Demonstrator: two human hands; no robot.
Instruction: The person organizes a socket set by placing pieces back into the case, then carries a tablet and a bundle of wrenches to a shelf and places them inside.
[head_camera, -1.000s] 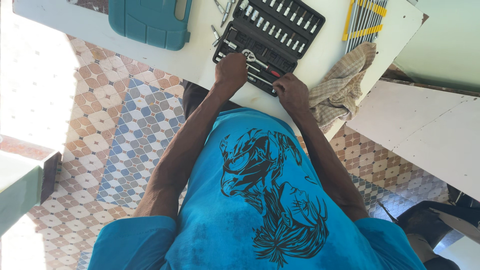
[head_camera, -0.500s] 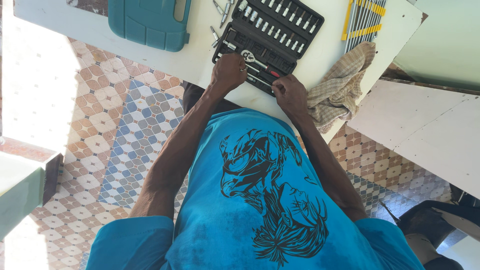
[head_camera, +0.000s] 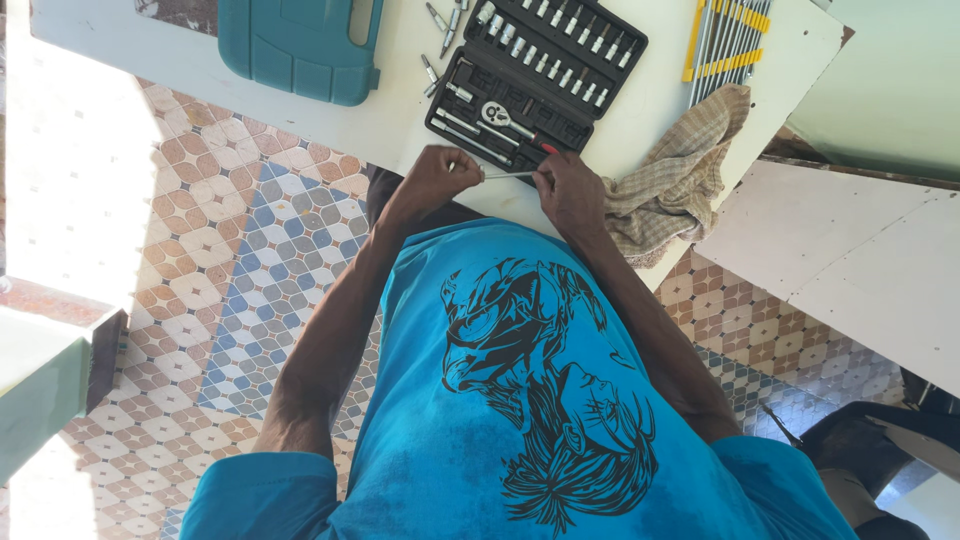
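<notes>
White table (head_camera: 640, 130) over patterned tile floor (head_camera: 230, 250) — left hand (head_camera: 435, 178) and right hand (head_camera: 565, 190) pinch a thin metal rod (head_camera: 508, 175).

A thin, straight metal rod (head_camera: 508, 175) is held level at the white table's near edge, just before the open black socket case.

Two hands show: the left hand (head_camera: 432, 180) and the right hand (head_camera: 565, 190); between them one thin metal rod (head_camera: 508, 175); on the one white desk (head_camera: 400, 95) lies one open black socket case (head_camera: 540, 75), holding one ratchet handle (head_camera: 505, 117); one closed teal case (head_camera: 300, 45); one checked cloth (head_camera: 675, 180); one yellow-banded bundle of rods (head_camera: 725, 35); about five loose bits (head_camera: 440, 30) beside the black case.
</notes>
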